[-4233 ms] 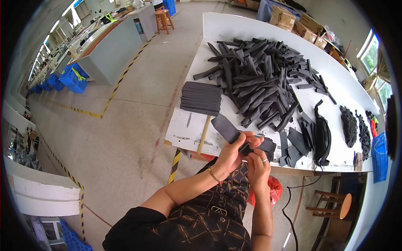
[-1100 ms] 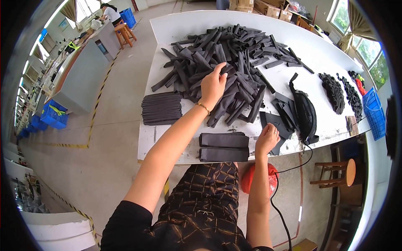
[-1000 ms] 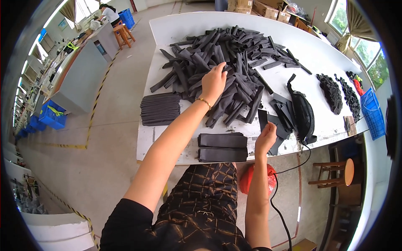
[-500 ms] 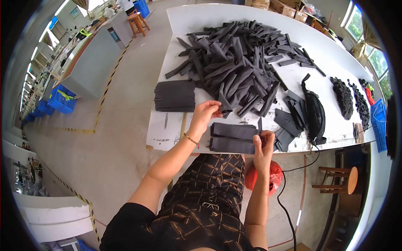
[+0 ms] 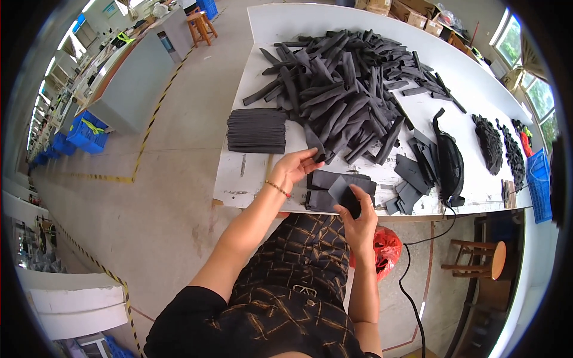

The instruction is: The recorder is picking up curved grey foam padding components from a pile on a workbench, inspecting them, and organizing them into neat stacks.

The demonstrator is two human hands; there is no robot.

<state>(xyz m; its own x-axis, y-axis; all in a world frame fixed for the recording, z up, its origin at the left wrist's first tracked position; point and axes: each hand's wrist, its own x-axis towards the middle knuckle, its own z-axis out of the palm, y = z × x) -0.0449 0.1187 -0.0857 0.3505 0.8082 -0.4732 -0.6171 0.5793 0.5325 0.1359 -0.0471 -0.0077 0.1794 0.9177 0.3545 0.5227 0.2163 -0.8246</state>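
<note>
My left hand (image 5: 293,168) pinches the end of a dark grey fabric strip (image 5: 314,143) at the front of the large heap (image 5: 344,92). My right hand (image 5: 358,218) grips a flat dark grey rectangular piece (image 5: 340,191) over two folded stacks (image 5: 322,181) at the table's front edge. A neat ribbed stack (image 5: 255,131) lies left of the heap. Loose flat dark pieces (image 5: 407,185) lie right of my right hand, beside a black pouch-like bag (image 5: 449,161).
The white table (image 5: 242,182) has a raised back panel. Dark bunches (image 5: 486,143) and a blue basket (image 5: 540,185) sit at the right. A red bag (image 5: 385,253), cord (image 5: 406,274) and stool (image 5: 493,260) are below, right. Blue crates (image 5: 88,131) stand beside a counter, left.
My left hand has come down from the middle of the heap, drawing a strip to its front. My right hand has moved left over the folded stacks with a flat piece.
</note>
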